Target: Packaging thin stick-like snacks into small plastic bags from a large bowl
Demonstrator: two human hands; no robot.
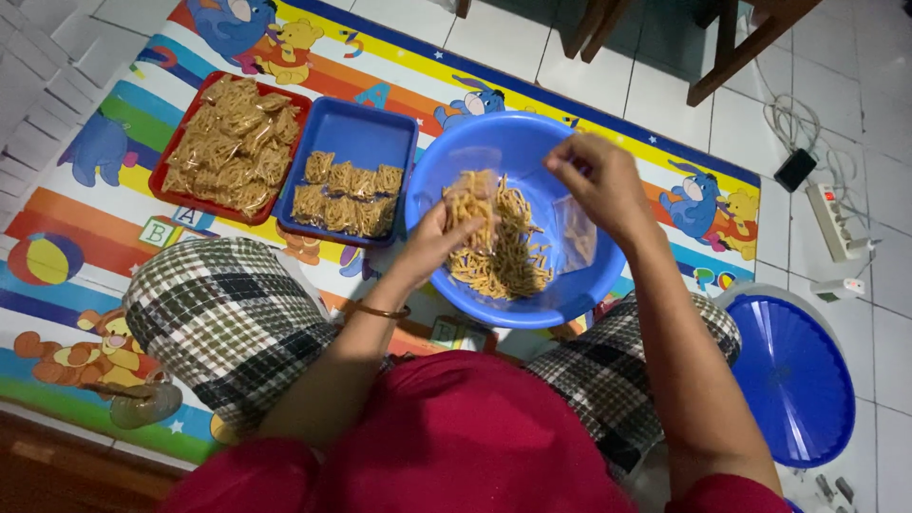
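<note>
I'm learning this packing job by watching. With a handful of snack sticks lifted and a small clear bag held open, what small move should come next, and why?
Probably bring the left hand across to the clear bag pinched by the right hand over the blue basin: sticks are gathered, the bag looks nearly empty.

Counts: two bare hands, left hand point(439, 239) and right hand point(600, 183). One round blue plastic basin point(456, 157). One rectangular red plastic tray point(190, 106). One rectangular blue plastic tray point(366, 133). One round blue ribbed plastic lid point(794, 377). One white power strip point(832, 220).
</note>
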